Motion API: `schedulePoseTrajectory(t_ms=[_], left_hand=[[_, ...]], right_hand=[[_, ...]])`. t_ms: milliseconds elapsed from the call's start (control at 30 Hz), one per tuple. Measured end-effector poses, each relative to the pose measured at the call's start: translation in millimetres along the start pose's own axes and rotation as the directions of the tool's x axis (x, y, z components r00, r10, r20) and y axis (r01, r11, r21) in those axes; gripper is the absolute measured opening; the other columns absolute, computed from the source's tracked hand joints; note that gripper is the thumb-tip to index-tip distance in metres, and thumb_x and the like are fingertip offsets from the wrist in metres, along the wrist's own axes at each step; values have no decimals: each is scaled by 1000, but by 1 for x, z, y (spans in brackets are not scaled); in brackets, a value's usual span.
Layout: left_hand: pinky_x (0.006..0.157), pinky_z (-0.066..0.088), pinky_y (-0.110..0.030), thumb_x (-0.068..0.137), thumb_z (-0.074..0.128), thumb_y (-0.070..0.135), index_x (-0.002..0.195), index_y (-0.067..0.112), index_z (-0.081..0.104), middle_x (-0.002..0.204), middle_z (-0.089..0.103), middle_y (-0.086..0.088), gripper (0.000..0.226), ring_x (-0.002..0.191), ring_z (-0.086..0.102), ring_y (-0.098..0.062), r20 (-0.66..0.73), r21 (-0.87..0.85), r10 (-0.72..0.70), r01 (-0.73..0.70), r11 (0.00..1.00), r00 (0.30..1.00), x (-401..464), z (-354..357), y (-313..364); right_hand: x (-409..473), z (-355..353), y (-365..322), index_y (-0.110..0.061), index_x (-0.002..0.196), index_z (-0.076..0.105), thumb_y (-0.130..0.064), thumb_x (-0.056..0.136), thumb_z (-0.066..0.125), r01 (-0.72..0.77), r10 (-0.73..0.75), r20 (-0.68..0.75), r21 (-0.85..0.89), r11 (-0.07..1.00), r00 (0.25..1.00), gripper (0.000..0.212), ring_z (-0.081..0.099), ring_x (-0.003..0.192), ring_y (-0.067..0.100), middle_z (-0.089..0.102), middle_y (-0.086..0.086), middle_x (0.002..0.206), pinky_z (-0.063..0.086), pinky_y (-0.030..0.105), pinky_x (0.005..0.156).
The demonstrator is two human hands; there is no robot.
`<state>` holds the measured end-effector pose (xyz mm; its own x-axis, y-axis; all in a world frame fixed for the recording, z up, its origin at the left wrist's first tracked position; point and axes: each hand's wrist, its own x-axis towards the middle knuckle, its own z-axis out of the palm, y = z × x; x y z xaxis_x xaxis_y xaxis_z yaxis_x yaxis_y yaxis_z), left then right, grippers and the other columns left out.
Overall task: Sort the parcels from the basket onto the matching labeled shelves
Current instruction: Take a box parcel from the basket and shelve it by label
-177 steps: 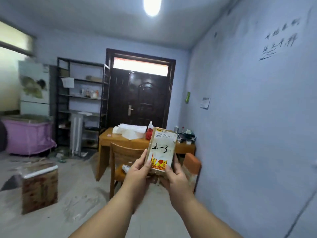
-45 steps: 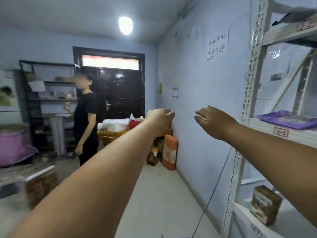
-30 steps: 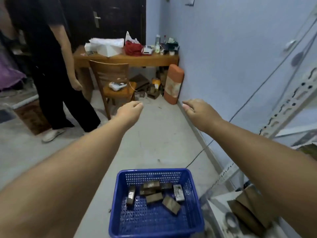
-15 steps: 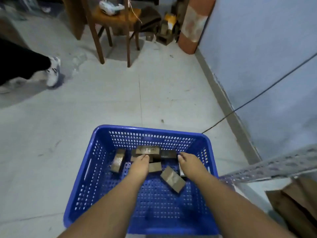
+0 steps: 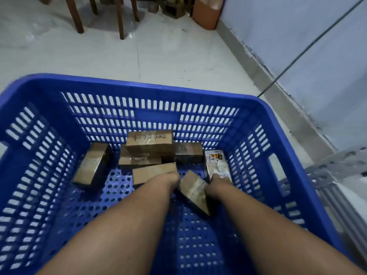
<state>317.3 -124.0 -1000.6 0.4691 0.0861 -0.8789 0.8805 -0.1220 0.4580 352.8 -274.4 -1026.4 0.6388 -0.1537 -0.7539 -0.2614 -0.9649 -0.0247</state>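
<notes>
The blue basket (image 5: 155, 116) is looking like smooth plastic full of little holes. The brown parcels (image 5: 150, 144) are looking like cardboard, with shiny tape shining on them. One packet (image 5: 216, 165) is looking glossy. The floor (image 5: 168, 56) is looking pale and hard.

Top cardboard parcel (image 5: 149, 142) at basket back wall: handwritten pen mark on upper face, approx "4-6-(002", faint, digits uncertain. White printed carton (image 5: 216, 165) at right side: orange/yellow graphics, print too small to read. Other parcels: no legible marks.
</notes>
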Motion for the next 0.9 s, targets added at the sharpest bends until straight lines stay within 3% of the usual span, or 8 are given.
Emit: schedulePoseTrajectory(t_ms=[100,200,300,400,533,700,800,900], left_hand=[[85,42,-44,101,32,14,83,6,50,77,48,-10,26,66,47,-23,6,-47,-7,7,999,1000,2,13,8],[79,37,-42,101,32,15,75,-2,45,74,46,-19,34,67,47,-31,-8,-128,-56,54,990,998,1,13,7],[94,39,-53,100,27,30,87,-9,49,104,58,-29,47,109,54,-45,37,-166,-144,148,975,989,6,12,10],[89,43,-53,97,25,41,109,-1,56,117,58,-23,53,93,59,-38,81,-202,-142,155,967,987,4,5,14],[90,51,-45,95,34,49,96,6,56,101,61,-16,48,82,59,-32,107,-225,-94,116,967,990,-3,-4,16],[82,58,-46,94,40,56,103,12,59,101,64,-20,49,98,65,-37,185,-447,1,83,891,983,-9,-27,21],[82,58,-46,94,49,42,109,11,58,107,64,-17,35,101,65,-34,244,-431,42,69,900,969,-11,-32,21],[84,56,-42,92,53,22,110,7,56,104,63,-17,23,101,63,-31,210,-436,124,-21,900,970,-16,-35,24]], right_hand=[[-2,-1,-4,-9,127,50,-40,100,41,43,-76,192,172,984,978,42,54,112,30,55,14,126,45,38,93],[-14,2,-9,-10,89,54,-48,100,40,-163,-31,344,522,837,938,42,56,78,24,59,9,85,47,37,83],[-14,-6,-10,-4,106,57,-61,96,36,-243,42,321,616,750,946,61,59,93,30,62,16,104,46,40,92],[-12,-15,-10,-2,122,55,-63,94,37,-218,75,234,676,704,969,70,51,124,34,58,17,127,36,44,109],[-23,-23,-17,-11,75,63,-58,92,51,-217,-35,288,791,571,957,51,62,76,24,69,7,56,47,42,100],[-32,-41,-18,-17,107,69,-49,83,62,-144,-214,241,910,389,947,41,63,100,32,73,14,99,45,45,95],[-33,-41,-23,-18,107,70,-52,86,56,-37,-256,155,910,413,954,42,64,93,28,75,10,89,46,42,85],[-35,-39,-31,-32,143,42,-34,92,60,23,-310,56,969,247,949,54,70,90,31,69,15,106,56,41,71]])
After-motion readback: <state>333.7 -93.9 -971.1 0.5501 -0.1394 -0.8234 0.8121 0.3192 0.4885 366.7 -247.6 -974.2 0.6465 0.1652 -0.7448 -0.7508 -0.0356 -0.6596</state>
